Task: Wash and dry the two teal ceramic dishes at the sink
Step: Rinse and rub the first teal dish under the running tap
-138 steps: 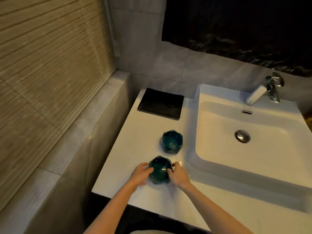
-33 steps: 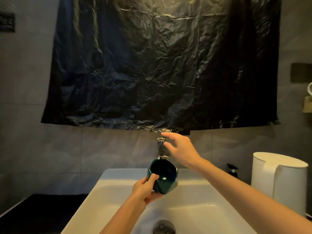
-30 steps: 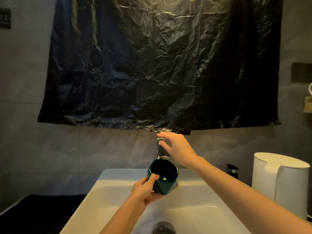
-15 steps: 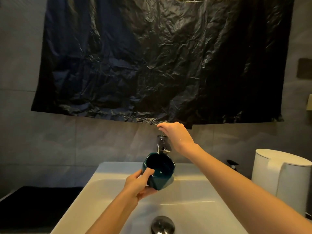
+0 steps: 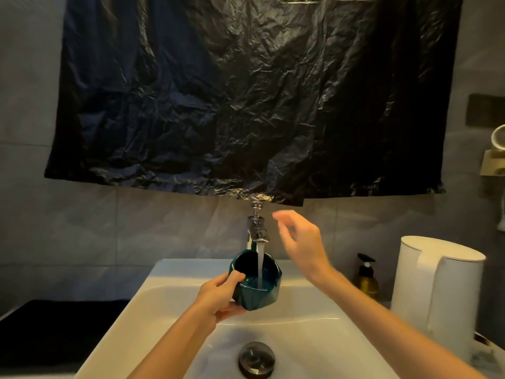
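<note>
Water is running from the chrome faucet (image 5: 258, 232) in a thin stream straight into the teal ceramic dish (image 5: 257, 281), which sits tilted over the white sink basin (image 5: 175, 305), just under the spout. The left hand (image 5: 218, 298) has it: thumb hooked over the near rim, fingers wrapped beneath the faceted wall. The right hand (image 5: 299, 242) hangs beside the faucet, fingers spread and loose, holding nothing, apart from the lever.

Only one dish shows here; the second is out of view.

Now, how will this piece behave? It looks glazed and glossy, so once wet it is likely slick, and the angled facets give the fingers flat ledges to press on, which should help. As ceramic it would be stiff and weighty for its size, and it gets heavier as water pools inside. A knock against the hard basin or the metal spout could chip it, so the gap to the spout matters. The thumb-over-rim pinch seems sound for rinsing, but I judge a second hand cupping the base would be safer for scrubbing the inside.

Off to the right stand a pump soap bottle (image 5: 366, 277) and a white kettle (image 5: 434, 291), and black plastic sheeting (image 5: 246, 91) covers the wall above. The drain stopper (image 5: 256, 359) sits below.
</note>
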